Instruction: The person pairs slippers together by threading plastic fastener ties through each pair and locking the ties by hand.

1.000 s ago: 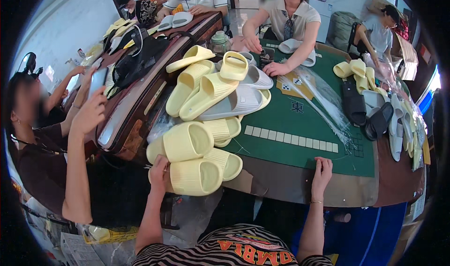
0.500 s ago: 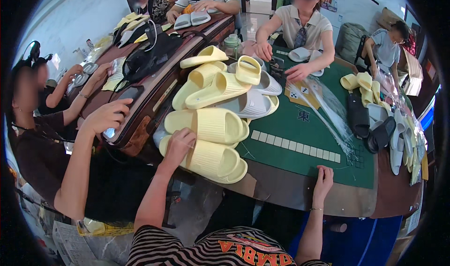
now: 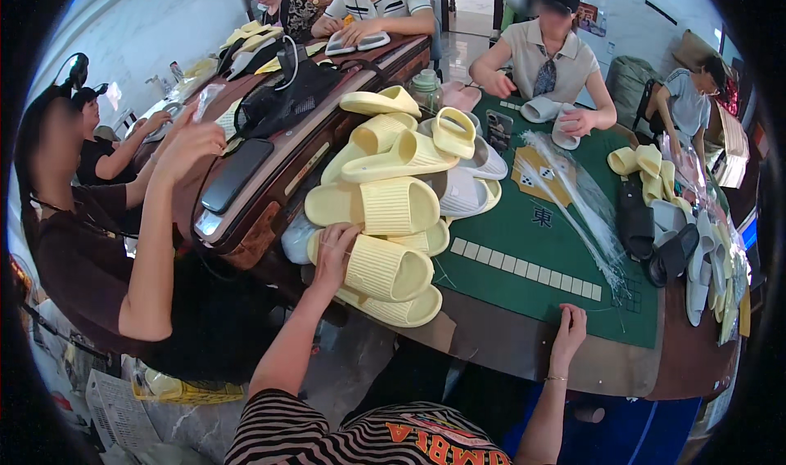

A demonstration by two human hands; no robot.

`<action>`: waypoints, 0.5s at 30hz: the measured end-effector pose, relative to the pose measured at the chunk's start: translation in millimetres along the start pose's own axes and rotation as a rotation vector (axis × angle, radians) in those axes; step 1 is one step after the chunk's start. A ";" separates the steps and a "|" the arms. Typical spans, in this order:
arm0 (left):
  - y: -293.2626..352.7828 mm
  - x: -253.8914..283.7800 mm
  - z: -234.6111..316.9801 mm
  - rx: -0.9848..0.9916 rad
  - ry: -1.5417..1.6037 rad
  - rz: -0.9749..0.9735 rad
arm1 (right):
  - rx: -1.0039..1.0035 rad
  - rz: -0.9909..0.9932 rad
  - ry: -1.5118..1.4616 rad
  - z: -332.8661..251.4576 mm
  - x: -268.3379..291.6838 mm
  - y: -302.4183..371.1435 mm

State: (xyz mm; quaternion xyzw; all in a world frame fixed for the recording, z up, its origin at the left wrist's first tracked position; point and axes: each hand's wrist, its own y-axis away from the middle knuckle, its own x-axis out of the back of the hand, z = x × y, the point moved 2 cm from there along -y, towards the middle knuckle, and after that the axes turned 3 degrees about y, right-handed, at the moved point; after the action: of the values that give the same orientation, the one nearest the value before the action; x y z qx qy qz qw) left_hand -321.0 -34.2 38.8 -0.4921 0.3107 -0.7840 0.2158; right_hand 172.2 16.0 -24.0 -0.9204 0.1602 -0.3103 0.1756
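My left hand (image 3: 335, 255) is closed on the heel end of a pale yellow slipper (image 3: 385, 267) with a ribbed strap. That slipper rests tilted over another yellow slipper (image 3: 403, 309) at the table's front edge. Behind it, more yellow slippers (image 3: 372, 206) and some light grey slippers (image 3: 458, 191) lie in a heap. My right hand (image 3: 569, 332) hovers by the front edge of the green mat (image 3: 524, 248), fingers curled together. Whether anything thin is between those fingers is too small to make out.
A row of white tiles (image 3: 524, 267) and a bundle of clear plastic strands (image 3: 573, 207) lie on the mat. Black slippers (image 3: 634, 223) sit at the right. Across the table a co-worker handles grey slippers (image 3: 565, 128). A phone (image 3: 236, 177) lies on the left table.
My left hand has taken hold of the front yellow slipper and shifted it up, baring one beneath. My right hand stays nearly in place. The co-worker at left has raised a hand off the phone.
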 end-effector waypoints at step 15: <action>95.5 12.2 42.9 0.535 0.019 0.417 | 0.009 0.058 0.015 -4.2 0.3 2.7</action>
State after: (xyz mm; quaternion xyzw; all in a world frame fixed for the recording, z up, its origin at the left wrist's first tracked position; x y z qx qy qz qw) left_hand -284.1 -122.1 -6.4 -0.3366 0.1899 -0.7813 0.4901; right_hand 169.3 12.6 -21.9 -0.9122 0.1865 -0.3129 0.1874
